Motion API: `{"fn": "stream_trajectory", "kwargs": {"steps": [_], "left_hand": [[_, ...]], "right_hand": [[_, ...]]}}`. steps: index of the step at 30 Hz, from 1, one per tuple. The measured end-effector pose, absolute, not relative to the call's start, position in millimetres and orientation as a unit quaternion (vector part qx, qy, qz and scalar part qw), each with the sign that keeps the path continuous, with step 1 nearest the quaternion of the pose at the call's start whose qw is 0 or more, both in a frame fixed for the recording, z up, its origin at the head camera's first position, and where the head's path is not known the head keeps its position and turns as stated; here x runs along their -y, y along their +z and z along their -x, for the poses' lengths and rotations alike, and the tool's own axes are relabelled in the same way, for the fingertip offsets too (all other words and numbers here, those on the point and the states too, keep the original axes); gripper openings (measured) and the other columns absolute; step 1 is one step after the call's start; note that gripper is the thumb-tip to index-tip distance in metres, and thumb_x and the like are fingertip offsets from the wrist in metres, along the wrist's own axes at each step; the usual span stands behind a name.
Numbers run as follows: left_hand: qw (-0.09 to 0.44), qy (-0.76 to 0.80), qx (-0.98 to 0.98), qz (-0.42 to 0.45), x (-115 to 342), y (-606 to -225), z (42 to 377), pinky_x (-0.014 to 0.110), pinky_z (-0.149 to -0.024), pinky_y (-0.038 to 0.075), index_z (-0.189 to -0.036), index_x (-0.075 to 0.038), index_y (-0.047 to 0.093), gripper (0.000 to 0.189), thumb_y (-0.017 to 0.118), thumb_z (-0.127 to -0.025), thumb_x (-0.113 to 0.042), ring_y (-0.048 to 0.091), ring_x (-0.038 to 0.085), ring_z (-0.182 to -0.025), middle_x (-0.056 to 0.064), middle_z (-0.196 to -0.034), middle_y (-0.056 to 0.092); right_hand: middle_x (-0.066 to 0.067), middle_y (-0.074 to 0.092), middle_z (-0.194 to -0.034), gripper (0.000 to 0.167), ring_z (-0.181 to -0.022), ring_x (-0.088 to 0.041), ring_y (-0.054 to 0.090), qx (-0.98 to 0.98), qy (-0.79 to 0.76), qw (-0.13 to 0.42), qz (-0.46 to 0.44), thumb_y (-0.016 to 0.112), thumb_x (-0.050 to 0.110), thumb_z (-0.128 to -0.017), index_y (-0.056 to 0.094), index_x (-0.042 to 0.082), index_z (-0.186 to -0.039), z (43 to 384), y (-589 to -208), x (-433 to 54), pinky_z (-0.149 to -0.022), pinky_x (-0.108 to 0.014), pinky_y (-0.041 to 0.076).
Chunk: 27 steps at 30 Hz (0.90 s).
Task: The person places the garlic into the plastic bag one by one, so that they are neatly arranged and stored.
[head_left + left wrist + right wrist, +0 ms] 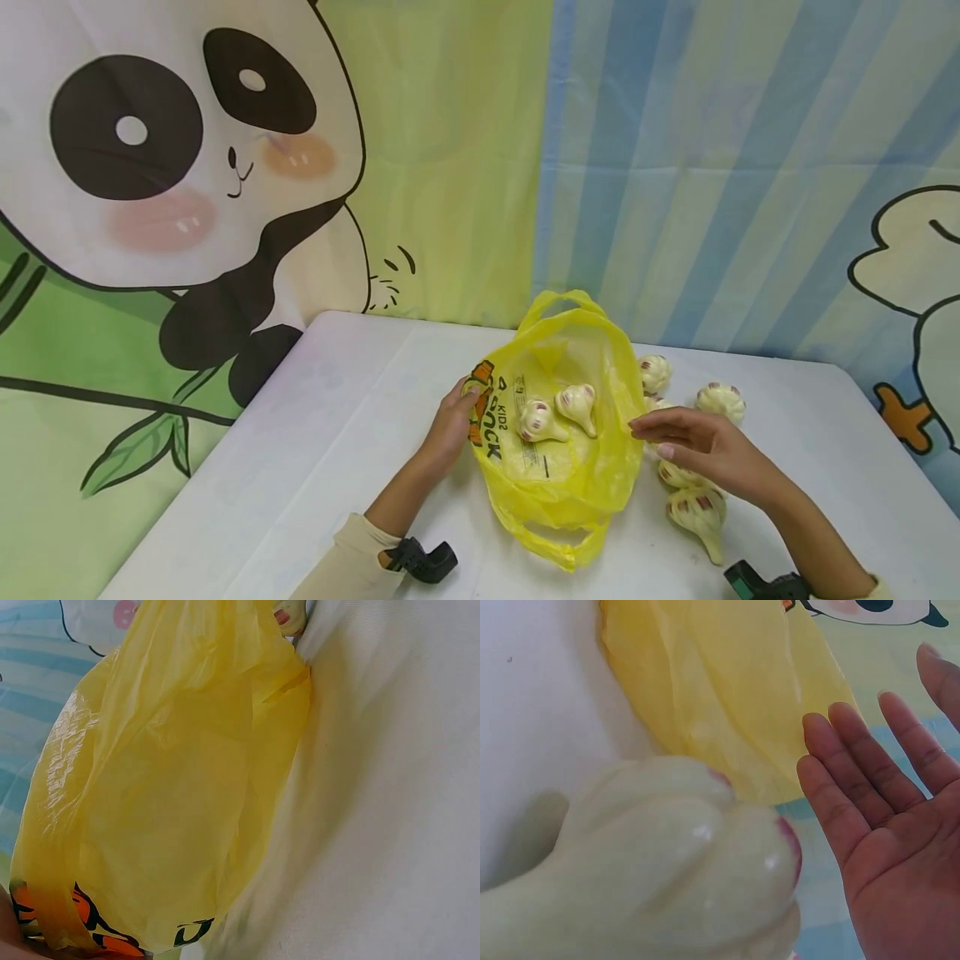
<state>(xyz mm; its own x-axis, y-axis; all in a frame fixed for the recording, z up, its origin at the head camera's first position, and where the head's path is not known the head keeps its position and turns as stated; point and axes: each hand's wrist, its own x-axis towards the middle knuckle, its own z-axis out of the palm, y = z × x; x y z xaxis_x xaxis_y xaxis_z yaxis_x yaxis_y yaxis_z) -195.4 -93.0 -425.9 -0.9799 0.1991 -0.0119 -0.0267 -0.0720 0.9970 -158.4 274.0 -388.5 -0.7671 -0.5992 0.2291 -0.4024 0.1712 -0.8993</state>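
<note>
Yellow and gaping, a plastic bag (pixel 585 500) is pinched at its side by the fingers of the left hand (pixel 452 418). Opposite, the right hand (pixel 705 443), fingers straight and holding nothing, is just beside the other edge. From here I see two garlic bulbs (pixel 576 405) inside; more bulbs (pixel 697 510) sit to the right on the white worktop (pixel 337 442), before a panda-printed cloth (pixel 450 167).

Furnished with a white worktop (pixel 322 467). Backed by fabric (pixel 450 167) printed with a large panda (pixel 255 217) and green leaves (pixel 138 454) at left, broad blue stripes (pixel 618 167) toward the right, and a pale cartoon figure (pixel 930 258) at the far right edge. Lit softly.
</note>
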Motion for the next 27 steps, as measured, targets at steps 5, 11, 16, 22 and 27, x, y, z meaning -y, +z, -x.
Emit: {"fn": "stream_trajectory", "kwargs": {"steps": [5,11,16,22,27], "left_hand": [[0.081,0.729,-0.676,-0.065,93,-426,196,0.048,-0.103,0.035,-0.146,-0.009,0.038,0.046,0.033,-0.107,-0.032,0.050,0.041,-0.112,0.026,-0.117,0.054],[0.082,0.730,-0.675,-0.066,92,-426,195,0.048,-0.099,0.039,-0.145,-0.009,0.039,0.044,0.034,-0.107,-0.031,0.053,0.039,-0.106,0.023,-0.113,0.055],[0.084,0.730,-0.675,-0.065,92,-424,194,0.048,-0.102,0.036,-0.146,-0.009,0.038,0.046,0.034,-0.107,-0.031,0.051,0.041,-0.109,0.024,-0.115,0.054],[0.082,0.730,-0.675,-0.065,92,-425,195,0.048,-0.104,0.034,-0.147,-0.008,0.037,0.047,0.034,-0.107,-0.032,0.049,0.042,-0.111,0.024,-0.115,0.054],[0.082,0.730,-0.676,-0.064,93,-425,195,0.050,-0.102,0.036,-0.147,-0.008,0.037,0.046,0.032,-0.108,-0.030,0.052,0.039,-0.106,0.020,-0.111,0.057]], "right_hand": [[-0.025,0.057,-0.126,0.035,-0.113,-0.023,0.060,-0.756,-0.564,0.088,0.321,0.046,-0.010,-0.098,0.051,-0.007,-0.133,154,-391,-284,-0.086,-0.034,0.053],[-0.021,0.059,-0.126,0.033,-0.112,-0.023,0.061,-0.773,-0.562,0.079,0.282,0.048,-0.006,-0.099,0.052,-0.006,-0.132,147,-395,-297,-0.083,-0.038,0.053],[-0.019,0.060,-0.126,0.032,-0.110,-0.021,0.062,-0.799,-0.542,0.064,0.253,0.050,-0.002,-0.100,0.053,-0.005,-0.132,142,-398,-309,-0.083,-0.033,0.054],[-0.011,0.063,-0.124,0.031,-0.107,-0.013,0.064,-0.820,-0.522,0.033,0.233,0.052,-0.001,-0.099,0.055,-0.005,-0.129,136,-400,-319,-0.081,-0.028,0.054],[-0.004,0.065,-0.122,0.029,-0.106,-0.010,0.064,-0.839,-0.503,0.010,0.206,0.053,0.003,-0.100,0.058,-0.002,-0.128,133,-401,-324,-0.080,-0.026,0.054]]}}
